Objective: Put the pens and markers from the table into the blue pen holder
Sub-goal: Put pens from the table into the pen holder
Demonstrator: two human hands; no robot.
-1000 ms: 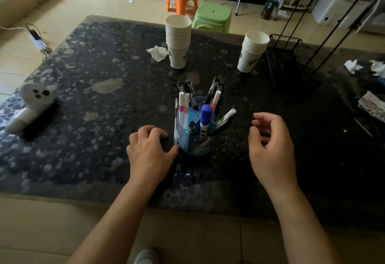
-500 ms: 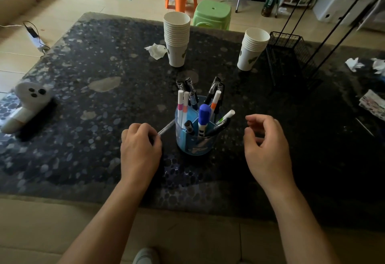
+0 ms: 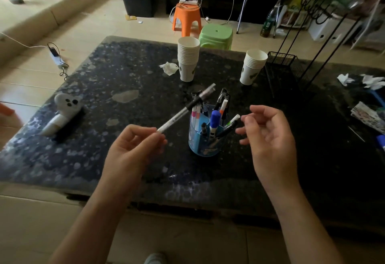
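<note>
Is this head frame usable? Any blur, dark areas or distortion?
Head view: usable; left hand, silver pen and blue pen holder read clearly; the table's right side falls into deep shadow; upper-left corner is motion-smeared; wide-angle bending shows at the edges.

left hand [image 3: 133,149] raised off table, pen [image 3: 185,108] lifted, right hand [image 3: 268,138] opened

A slim silvery pen with a black band [image 3: 186,108] slants in the air (one end pinched) above the round blue plastic pen holder [image 3: 200,144], which stands upright, crowded with pens.
</note>
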